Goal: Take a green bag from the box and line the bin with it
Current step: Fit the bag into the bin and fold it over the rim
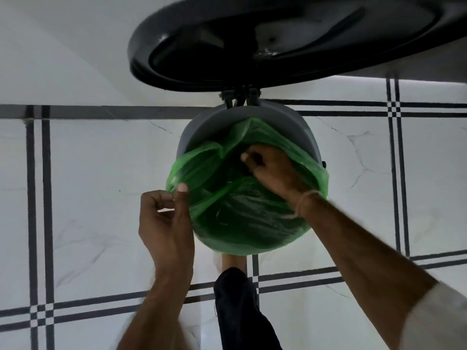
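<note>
A grey round bin (pixel 214 125) stands on the tiled floor below me, its black lid (pixel 227 46) swung up and open at the top of the view. A thin green bag (pixel 240 210) sits inside the bin, folded over the near and right rim; the far rim is bare grey. My left hand (pixel 164 223) pinches the bag's edge at the left rim between thumb and fingers. My right hand (pixel 270 170) reaches into the bin's mouth, fingers closed on a fold of the bag. The box is not in view.
White floor tiles with dark double stripes (pixel 38 198) surround the bin. My foot and dark trouser leg (pixel 240 299) are right under the bin's near side, foot at the base. A white wall (pixel 63 46) rises behind.
</note>
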`<action>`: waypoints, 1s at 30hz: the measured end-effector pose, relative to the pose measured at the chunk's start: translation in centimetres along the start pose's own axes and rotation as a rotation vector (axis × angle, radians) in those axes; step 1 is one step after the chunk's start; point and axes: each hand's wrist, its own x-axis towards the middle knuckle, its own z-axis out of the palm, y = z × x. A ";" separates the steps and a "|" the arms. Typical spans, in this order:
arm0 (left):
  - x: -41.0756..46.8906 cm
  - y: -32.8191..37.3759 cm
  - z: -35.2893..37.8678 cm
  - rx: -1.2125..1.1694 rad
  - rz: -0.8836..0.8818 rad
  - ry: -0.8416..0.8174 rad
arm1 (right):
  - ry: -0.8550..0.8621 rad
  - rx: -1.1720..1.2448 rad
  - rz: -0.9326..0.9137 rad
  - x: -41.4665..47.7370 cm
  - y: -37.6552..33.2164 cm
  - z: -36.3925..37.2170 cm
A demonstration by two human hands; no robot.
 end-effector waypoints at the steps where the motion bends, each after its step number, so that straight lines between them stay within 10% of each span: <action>1: 0.3 0.2 0.0 0.027 0.043 0.010 | -0.056 -0.016 0.004 -1.0 0.1 0.3; 4: 1.3 0.8 0.1 0.129 0.169 -0.024 | -0.515 -0.106 0.183 -2.4 0.5 2.6; 9: 2.7 1.3 0.0 0.187 0.287 -0.086 | -0.615 -0.454 0.105 1.7 1.8 4.9; 13: 3.2 1.5 -0.2 0.187 0.269 -0.138 | -0.406 -0.466 0.024 1.1 1.8 4.2; 18: 4.4 2.1 -0.3 0.196 0.265 -0.206 | 0.374 -0.453 -0.456 -5.5 -0.5 -0.2; 30: 6.9 4.4 1.6 0.329 0.392 -0.144 | 0.407 -0.630 -0.314 -2.6 -1.6 -4.7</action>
